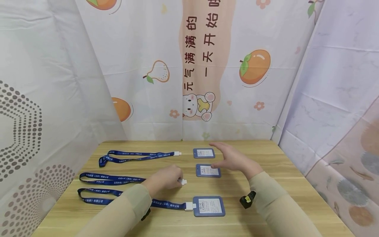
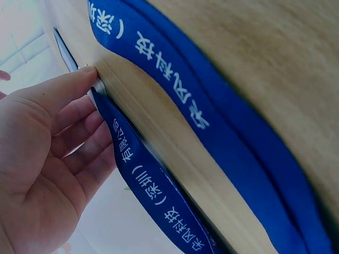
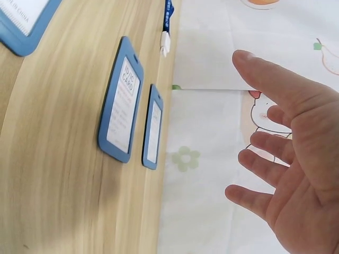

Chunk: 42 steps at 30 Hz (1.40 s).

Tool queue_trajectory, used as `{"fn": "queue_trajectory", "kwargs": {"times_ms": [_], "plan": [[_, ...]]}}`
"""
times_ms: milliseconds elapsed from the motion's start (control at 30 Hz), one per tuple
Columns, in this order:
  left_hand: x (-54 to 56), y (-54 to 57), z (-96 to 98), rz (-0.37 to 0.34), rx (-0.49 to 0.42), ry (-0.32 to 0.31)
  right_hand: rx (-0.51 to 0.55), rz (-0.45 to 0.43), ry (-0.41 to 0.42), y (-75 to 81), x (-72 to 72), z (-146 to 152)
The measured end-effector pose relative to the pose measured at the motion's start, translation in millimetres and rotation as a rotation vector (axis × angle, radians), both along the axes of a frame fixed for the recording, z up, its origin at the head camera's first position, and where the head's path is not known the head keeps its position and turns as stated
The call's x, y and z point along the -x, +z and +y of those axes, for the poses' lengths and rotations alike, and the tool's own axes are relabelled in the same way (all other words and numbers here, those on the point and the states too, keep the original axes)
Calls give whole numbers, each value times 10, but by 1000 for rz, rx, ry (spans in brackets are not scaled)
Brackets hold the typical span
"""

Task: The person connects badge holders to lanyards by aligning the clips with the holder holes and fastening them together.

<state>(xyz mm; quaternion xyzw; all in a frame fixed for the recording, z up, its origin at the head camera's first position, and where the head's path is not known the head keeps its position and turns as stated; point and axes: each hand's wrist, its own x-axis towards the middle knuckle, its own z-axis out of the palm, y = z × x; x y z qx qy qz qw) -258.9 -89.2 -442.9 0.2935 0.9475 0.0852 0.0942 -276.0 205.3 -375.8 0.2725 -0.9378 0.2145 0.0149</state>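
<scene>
My left hand [image 1: 167, 177] pinches the white clip [image 1: 184, 182] at the end of the middle blue lanyard [image 1: 118, 179]. In the left wrist view its thumb and fingers meet at the end of the printed strap [image 2: 153, 185]. My right hand [image 1: 237, 158] hovers with fingers spread over the right end of the middle blue card holder [image 1: 204, 170], apparently holding nothing. The right wrist view shows the palm [image 3: 307, 159] apart from that holder [image 3: 121, 106]. Behind it lies the far card holder [image 1: 204, 153].
A near card holder [image 1: 209, 206] is joined to the near lanyard [image 1: 168, 204] by a white clip. The far lanyard [image 1: 157, 155] lies at the back left, its clip pointing at the far holder. Printed curtains [image 1: 142, 39] stand behind and beside the wooden table [image 1: 266, 197].
</scene>
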Motion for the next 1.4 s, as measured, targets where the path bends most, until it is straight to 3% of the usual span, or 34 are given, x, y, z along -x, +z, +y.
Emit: {"fn": "queue_trajectory", "kwargs": {"times_ms": [667,1233,1400], "plan": [[-21,36,16,-27,-19,21,-139,-131,-26,-161,118,-148],[3,7,-1,1,-10,3,-209,-187,9,-437,149,-210],[15,-6,3,-8,-4,4,-211,-203,-17,-528,160,-208]]}}
